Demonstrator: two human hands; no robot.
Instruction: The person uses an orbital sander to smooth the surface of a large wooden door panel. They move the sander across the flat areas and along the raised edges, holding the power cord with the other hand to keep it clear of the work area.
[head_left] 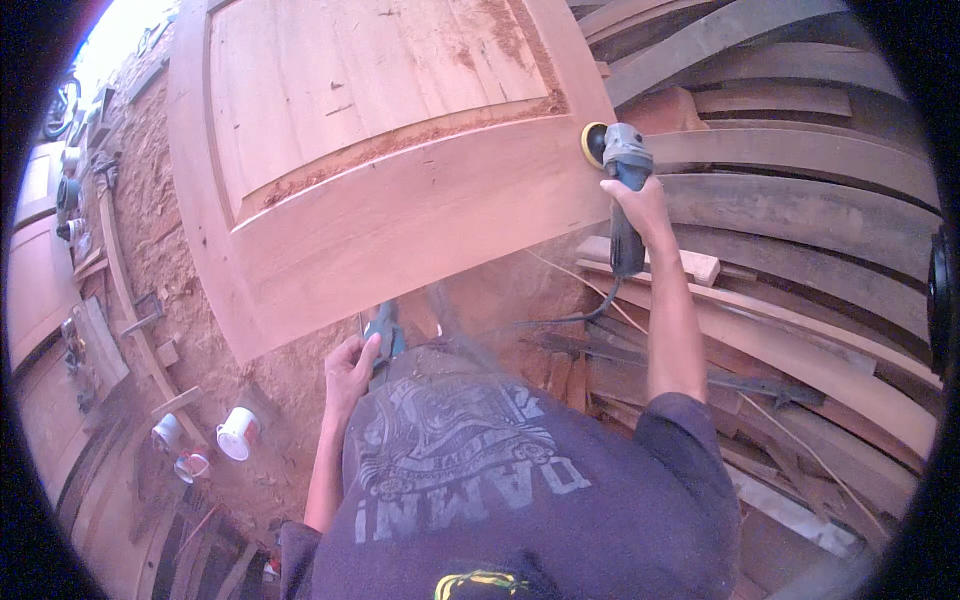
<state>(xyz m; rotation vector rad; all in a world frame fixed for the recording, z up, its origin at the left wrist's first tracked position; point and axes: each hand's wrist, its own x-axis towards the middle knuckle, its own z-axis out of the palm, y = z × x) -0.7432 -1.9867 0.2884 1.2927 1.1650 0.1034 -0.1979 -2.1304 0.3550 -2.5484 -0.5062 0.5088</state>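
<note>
While the right hand (640, 205) grips the angle grinder (620, 170) sanding the wooden door (400, 210) edge, the left hand (350, 370) clasps its near corner; steady passes seem needed.

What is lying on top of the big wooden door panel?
Reddish sawdust lies along the recessed groove of the door panel. The sanding disc of the grinder in the right hand meets its right edge. Whatever supports the panel underneath is covered.

Hidden and cut-off parts

The wooden door (400, 200) runs off the top edge; the left hand (352, 368) covers most of a blue-handled tool (385, 335), kind unclear.
</note>
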